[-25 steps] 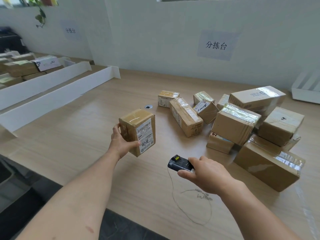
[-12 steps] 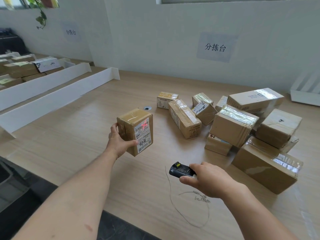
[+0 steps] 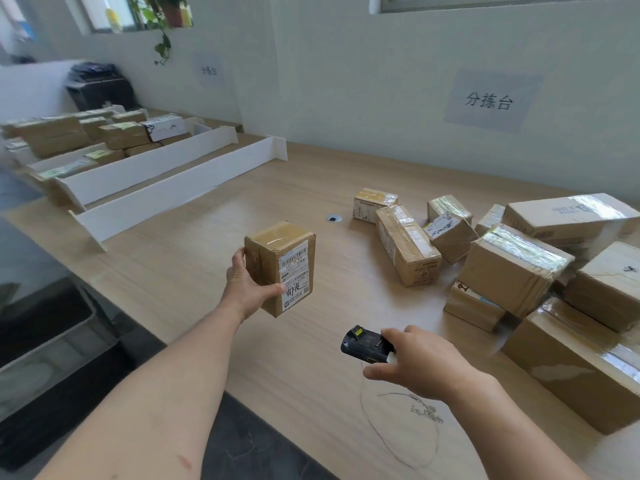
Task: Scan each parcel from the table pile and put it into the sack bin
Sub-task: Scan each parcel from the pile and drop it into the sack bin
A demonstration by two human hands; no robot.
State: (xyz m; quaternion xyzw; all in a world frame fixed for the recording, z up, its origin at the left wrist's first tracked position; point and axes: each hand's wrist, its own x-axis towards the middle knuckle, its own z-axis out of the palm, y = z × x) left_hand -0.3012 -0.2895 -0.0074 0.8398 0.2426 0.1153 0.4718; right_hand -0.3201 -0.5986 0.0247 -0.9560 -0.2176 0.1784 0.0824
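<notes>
The right hand (image 3: 420, 363) grips the scanner (image 3: 367, 347) above the tabletop (image 3: 194, 265); its trailing cord (image 3: 398, 441) may snag. Beyond, the left hand (image 3: 251, 285) clamps the parcel (image 3: 280, 266) upright, label facing the scanner; a one-handed hold risks slipping. The pile (image 3: 519, 265) lies farther right.

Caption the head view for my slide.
Left hand holds a parcel; right hand aims a scanner.

The table (image 3: 194, 271) is pale wood-grain laminate, smooth and matt. On it, the boxes (image 3: 512, 268) are brown cardboard wrapped in glossy clear tape. The box (image 3: 280, 268) held above the table carries a white paper label. The scanner (image 3: 363, 348) is black plastic. Dividers (image 3: 173, 192) on the table look like matt white board.
</notes>
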